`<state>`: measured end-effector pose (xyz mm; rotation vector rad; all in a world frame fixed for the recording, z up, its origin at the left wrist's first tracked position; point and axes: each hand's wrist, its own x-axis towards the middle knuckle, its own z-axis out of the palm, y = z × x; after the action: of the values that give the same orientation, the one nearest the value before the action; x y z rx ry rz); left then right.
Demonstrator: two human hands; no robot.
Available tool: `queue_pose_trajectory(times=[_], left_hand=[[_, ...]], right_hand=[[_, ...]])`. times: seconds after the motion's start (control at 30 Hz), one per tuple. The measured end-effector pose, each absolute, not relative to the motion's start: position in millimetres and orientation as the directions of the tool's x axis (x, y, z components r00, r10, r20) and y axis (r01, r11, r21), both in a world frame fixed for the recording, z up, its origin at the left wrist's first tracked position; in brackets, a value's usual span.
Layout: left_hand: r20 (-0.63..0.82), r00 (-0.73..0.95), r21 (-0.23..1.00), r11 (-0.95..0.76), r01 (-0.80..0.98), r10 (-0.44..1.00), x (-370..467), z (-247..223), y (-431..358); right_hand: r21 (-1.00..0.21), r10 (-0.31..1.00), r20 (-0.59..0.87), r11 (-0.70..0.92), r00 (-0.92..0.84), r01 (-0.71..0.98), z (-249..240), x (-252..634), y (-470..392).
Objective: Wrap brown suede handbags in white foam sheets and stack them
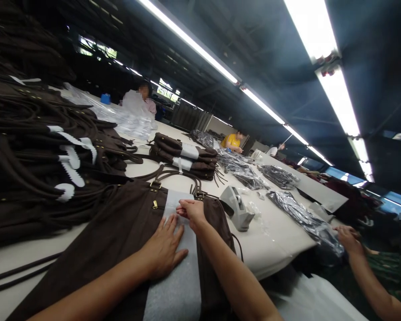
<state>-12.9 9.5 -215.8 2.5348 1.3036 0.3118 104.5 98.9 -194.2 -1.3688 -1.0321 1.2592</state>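
A dark brown bag (pixel 120 223) lies flat on the white table, with a pale paper strip (pixel 177 290) running down over it. My left hand (pixel 163 249) rests flat on the strip and the bag, fingers spread. Just beyond it, my right hand (pixel 191 211) is closed in a pinch over the top part of the strip; what is between its fingertips is too small to make out. The bag's handles (pixel 183 173) stretch away at its top edge, near a gold zipper pull (pixel 155 204). A grey tape dispenser (pixel 237 207) stands right of the bag.
Brown bags with handles are heaped at left (pixel 53 151). Folded bags (pixel 183 156) are stacked beyond the handles. Plastic-wrapped bags (pixel 297 214) lie to the right, where another person's hand (pixel 349 238) touches one. Clear plastic bags (pixel 133 120) and other people are farther back.
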Motion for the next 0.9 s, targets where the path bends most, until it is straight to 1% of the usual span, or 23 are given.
queue_pose_trajectory(times=[0.13,0.23,0.43,0.5,0.6,0.67,0.77,0.83,0.9], left_hand=[[0.062,0.562,0.355,-0.544,0.76,0.825,-12,-212,8],[0.062,0.559,0.37,-0.539,0.757,0.827,-11,-211,7],[0.082,0.561,0.352,-0.551,0.757,0.824,-12,-213,5],[0.101,0.558,0.365,-0.552,0.75,0.824,-12,-215,6],[0.11,0.553,0.399,-0.547,0.736,0.826,-10,-220,9],[0.132,0.521,0.454,-0.518,0.725,0.844,-9,-223,12],[0.181,0.392,0.611,-0.415,0.674,0.902,-8,-223,19],[0.167,0.319,0.689,-0.342,0.639,0.933,-10,-219,23],[0.136,0.288,0.721,-0.294,0.628,0.948,-13,-214,26]], right_hand=[[-0.981,0.972,-0.192,-0.191,0.136,-0.016,-196,101,98],[-0.981,0.974,-0.194,-0.194,0.114,-0.005,-195,105,92],[-0.983,0.987,-0.139,-0.148,-0.085,-0.112,-187,125,82],[-0.985,0.982,-0.143,-0.153,-0.121,-0.083,-183,133,82],[-0.992,0.977,-0.124,-0.125,-0.175,0.005,-176,141,79],[-0.994,0.97,-0.107,-0.097,-0.217,0.057,-170,145,73],[-0.993,0.947,-0.094,-0.067,-0.306,0.098,-162,150,60],[-0.991,0.913,-0.109,-0.069,-0.392,0.116,-159,154,51],[-0.986,0.877,-0.136,-0.074,-0.46,0.151,-158,158,44]])
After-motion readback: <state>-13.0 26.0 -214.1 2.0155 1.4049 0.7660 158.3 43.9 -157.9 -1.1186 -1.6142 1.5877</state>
